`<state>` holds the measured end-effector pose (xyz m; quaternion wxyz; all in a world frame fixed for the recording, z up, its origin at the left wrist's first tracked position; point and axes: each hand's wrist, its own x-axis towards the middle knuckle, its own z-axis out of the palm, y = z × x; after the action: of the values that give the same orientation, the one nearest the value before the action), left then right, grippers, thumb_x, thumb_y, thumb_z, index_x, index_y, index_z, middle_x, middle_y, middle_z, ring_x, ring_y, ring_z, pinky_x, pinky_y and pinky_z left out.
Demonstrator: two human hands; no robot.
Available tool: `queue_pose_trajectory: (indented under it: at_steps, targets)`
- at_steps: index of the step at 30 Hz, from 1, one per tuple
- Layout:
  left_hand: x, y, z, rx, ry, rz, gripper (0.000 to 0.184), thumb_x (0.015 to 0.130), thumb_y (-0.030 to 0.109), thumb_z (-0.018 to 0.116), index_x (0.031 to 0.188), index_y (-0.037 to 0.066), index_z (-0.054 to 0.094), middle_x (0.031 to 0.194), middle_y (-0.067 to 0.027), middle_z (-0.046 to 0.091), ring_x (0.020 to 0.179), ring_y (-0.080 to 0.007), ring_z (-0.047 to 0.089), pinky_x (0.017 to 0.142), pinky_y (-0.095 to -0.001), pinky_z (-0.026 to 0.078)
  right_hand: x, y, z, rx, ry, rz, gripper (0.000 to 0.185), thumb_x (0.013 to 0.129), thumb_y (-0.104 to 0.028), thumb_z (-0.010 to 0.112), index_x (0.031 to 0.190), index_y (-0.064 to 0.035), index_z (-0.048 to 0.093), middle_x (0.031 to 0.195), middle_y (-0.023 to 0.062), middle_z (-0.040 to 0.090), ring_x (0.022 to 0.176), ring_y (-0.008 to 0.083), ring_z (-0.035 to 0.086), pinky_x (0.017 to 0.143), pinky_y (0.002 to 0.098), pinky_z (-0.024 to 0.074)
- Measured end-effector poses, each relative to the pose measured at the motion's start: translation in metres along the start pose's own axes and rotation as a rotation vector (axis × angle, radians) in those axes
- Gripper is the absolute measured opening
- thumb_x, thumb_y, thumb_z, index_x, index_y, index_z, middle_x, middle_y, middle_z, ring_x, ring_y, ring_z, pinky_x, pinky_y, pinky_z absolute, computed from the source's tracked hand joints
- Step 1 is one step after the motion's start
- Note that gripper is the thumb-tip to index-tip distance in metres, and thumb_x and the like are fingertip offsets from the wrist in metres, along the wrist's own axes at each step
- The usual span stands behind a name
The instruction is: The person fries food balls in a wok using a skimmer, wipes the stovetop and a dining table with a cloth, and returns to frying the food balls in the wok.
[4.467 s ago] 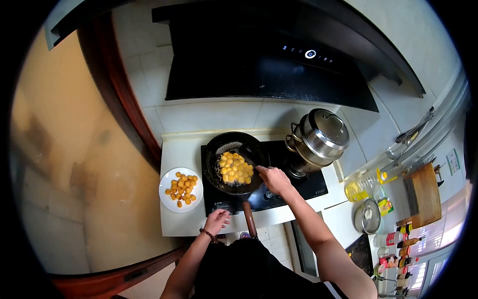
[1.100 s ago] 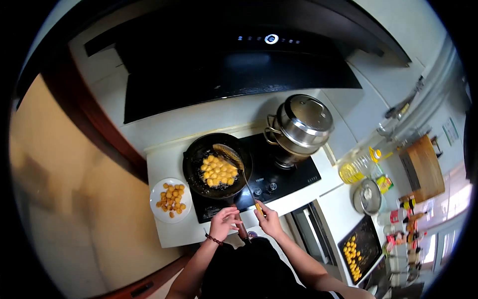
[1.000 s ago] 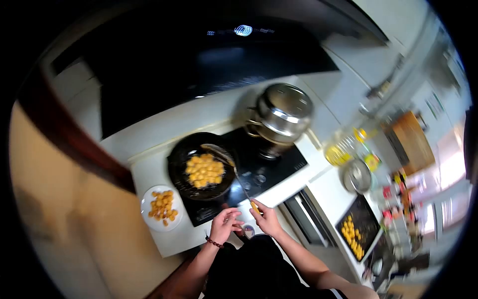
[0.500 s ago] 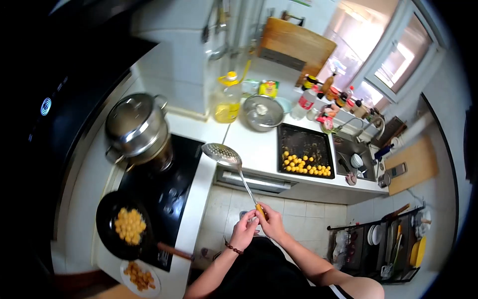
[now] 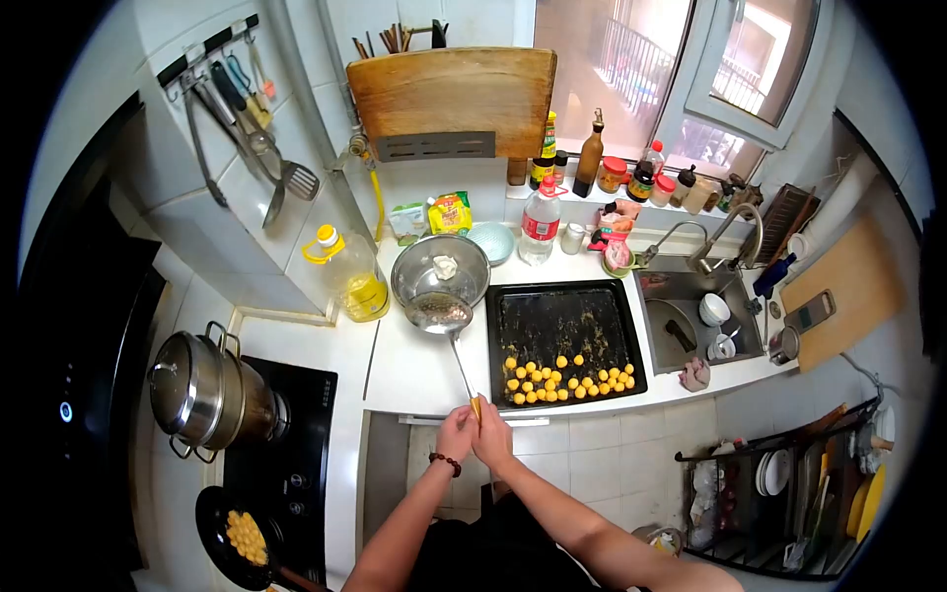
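My left hand (image 5: 455, 434) and my right hand (image 5: 492, 440) are closed together round the wooden handle end of a metal skimmer (image 5: 440, 313). Its perforated head overlaps the near rim of a steel bowl (image 5: 414, 266) in my view; whether they touch I cannot tell. A small white lump (image 5: 445, 267) lies in that bowl. To the right of the skimmer sits a black baking tray (image 5: 562, 316) with several yellow balls (image 5: 533, 387) along its near side. My left wrist wears a beaded bracelet.
At lower left, a frying pan (image 5: 209, 523) with yellow balls rests on the black cooktop (image 5: 314, 424). Behind it stands a steel steamer pot (image 5: 187, 385). An oil jug (image 5: 363, 286) is left of the bowl. The sink (image 5: 681, 350) holds dishes. A dish rack (image 5: 779, 562) stands lower right.
My view has turned left-to-right, away from the cooktop toward the counter. The skimmer has swung with my hands from beside the cooktop to the steel bowl. Both hands are now closer together.
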<state>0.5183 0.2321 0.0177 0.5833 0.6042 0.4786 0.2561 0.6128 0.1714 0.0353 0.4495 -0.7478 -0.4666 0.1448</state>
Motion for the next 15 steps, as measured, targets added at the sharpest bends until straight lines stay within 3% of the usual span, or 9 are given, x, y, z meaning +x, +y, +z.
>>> queue_pose_trajectory:
  at_steps: [1,5,11,15]
  targets:
    - [0.010,-0.002,0.000,0.010,0.003,-0.004,0.034,0.099,0.020,0.063,0.126,-0.001,0.062,0.114,-0.0133,0.071,0.103,-0.0194,0.067,0.090,-0.0324,0.053,0.009,0.005,0.008,0.011,0.027,-0.033,0.048,0.096,-0.013,0.057,0.141,-0.0060,0.046,0.099,0.0222,0.062,0.081,0.0448,0.065,0.067,0.0518,0.0535]
    - [0.031,0.006,-0.007,0.045,0.043,-0.112,0.032,0.098,0.021,0.063,0.122,-0.001,0.063,0.111,-0.0133,0.071,0.101,-0.0195,0.068,0.088,-0.0322,0.054,0.025,0.015,0.030,-0.022,-0.051,0.029,0.046,0.097,-0.015,0.056,0.140,-0.0048,0.046,0.103,0.0207,0.062,0.081,0.0441,0.065,0.066,0.0526,0.0529]
    - [0.064,-0.036,-0.028,0.182,0.057,-0.124,0.028,0.096,0.023,0.066,0.115,0.002,0.064,0.106,-0.0125,0.072,0.099,-0.0224,0.069,0.088,-0.0341,0.054,0.032,0.019,0.060,0.015,-0.040,0.071,0.045,0.097,-0.016,0.058,0.139,-0.0045,0.049,0.102,0.0203,0.063,0.085,0.0430,0.065,0.068,0.0496,0.0537]
    - [0.081,-0.024,-0.043,0.165,0.016,-0.143,0.027,0.095,0.022,0.066,0.114,0.003,0.065,0.106,-0.0125,0.073,0.101,-0.0239,0.069,0.089,-0.0352,0.054,0.041,0.020,0.089,0.018,-0.033,0.142,0.045,0.096,-0.017,0.059,0.138,-0.0048,0.049,0.108,0.0211,0.064,0.091,0.0427,0.066,0.073,0.0491,0.0545]
